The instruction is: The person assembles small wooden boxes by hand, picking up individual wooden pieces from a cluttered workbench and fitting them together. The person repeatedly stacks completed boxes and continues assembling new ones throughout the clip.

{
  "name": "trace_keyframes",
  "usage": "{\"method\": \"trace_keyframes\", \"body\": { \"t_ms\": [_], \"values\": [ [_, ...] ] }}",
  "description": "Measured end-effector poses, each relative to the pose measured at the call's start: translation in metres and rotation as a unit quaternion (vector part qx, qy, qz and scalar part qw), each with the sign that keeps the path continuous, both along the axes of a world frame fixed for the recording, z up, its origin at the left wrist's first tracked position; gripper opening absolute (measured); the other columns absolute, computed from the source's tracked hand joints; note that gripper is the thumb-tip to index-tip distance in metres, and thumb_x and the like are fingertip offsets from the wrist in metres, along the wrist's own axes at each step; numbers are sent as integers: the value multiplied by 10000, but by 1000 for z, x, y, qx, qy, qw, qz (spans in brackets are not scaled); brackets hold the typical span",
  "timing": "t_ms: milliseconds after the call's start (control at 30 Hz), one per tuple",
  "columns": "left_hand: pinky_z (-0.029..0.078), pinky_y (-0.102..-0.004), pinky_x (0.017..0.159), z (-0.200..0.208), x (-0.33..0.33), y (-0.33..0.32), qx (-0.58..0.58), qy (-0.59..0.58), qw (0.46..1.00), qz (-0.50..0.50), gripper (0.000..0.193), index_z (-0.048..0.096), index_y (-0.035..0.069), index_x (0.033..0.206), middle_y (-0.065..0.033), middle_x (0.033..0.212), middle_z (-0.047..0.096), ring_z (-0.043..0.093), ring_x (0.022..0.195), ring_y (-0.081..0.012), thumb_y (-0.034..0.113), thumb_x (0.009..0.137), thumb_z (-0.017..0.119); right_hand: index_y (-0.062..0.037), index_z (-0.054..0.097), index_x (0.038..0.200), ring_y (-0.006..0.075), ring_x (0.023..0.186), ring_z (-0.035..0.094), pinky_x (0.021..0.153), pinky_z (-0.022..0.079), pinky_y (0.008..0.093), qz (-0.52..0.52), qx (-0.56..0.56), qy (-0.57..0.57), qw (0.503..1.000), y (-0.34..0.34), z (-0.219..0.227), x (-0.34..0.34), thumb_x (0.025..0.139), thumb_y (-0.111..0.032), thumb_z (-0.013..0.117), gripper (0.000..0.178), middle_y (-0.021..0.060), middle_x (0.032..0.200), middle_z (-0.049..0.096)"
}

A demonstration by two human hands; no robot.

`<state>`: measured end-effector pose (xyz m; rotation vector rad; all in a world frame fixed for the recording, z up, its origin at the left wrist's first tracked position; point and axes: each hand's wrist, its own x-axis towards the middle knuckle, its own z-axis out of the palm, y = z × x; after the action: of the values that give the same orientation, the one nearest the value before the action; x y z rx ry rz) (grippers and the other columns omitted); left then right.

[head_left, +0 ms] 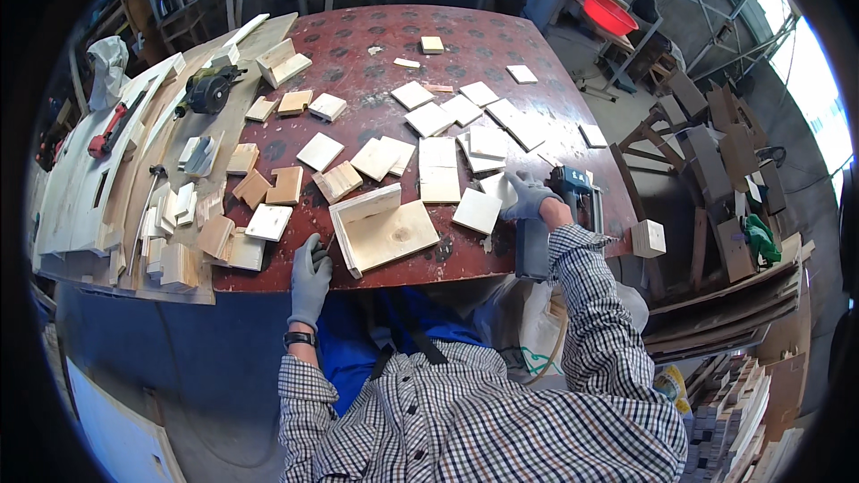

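My left hand (310, 279), in a grey glove, is at the table's near edge with its fingers curled in; whether anything is inside them is hidden. Just right of it stands an L-shaped wooden assembly (394, 237), a flat board with upright pieces along its left and back sides. My right hand (530, 197), also gloved, reaches over the table and closes on the right side of a pale wooden square (494, 186), partly covering it. A teal and black nail gun (573, 183) lies beside my right wrist, its dark lower part (532, 250) near the table edge.
Several loose wooden squares (438, 154) are scattered over the dark red table (349, 31). Wooden blocks (179, 264) cluster at the left, near a black and yellow power tool (208, 91) and a red tool (107, 132). One block (648, 239) sits at the right edge.
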<state>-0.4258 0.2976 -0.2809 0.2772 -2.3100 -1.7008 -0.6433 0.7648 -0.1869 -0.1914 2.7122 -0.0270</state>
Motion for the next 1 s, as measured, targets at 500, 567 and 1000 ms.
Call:
{"method": "trace_keyframes", "body": {
  "t_ms": [500,567,1000],
  "values": [
    [313,-544,1269,6,10,26,-269,-24,960,-72,870,466,99,1589,-251,1630,382,350,1509,-464,293,815,812,-181,414,1639,427,1451,519,1182,432,516,-53,67,47,995,-18,0,-9,819,-488,775,947,236,1567,533],
    [310,-551,1269,5,13,23,-272,-38,959,-68,917,459,106,1598,-250,1637,378,342,1519,-459,327,794,839,-159,509,1560,414,1398,577,1155,468,493,-54,57,83,993,-18,-9,-13,832,-465,754,827,245,1490,603],
    [364,-555,1238,4,21,36,-289,-12,956,-41,853,467,18,1552,-270,1619,402,388,1487,-481,437,870,761,-95,483,1558,428,1391,583,1144,482,493,-119,29,72,990,-21,-18,-20,874,-548,726,855,272,1508,578]
  ]
}}
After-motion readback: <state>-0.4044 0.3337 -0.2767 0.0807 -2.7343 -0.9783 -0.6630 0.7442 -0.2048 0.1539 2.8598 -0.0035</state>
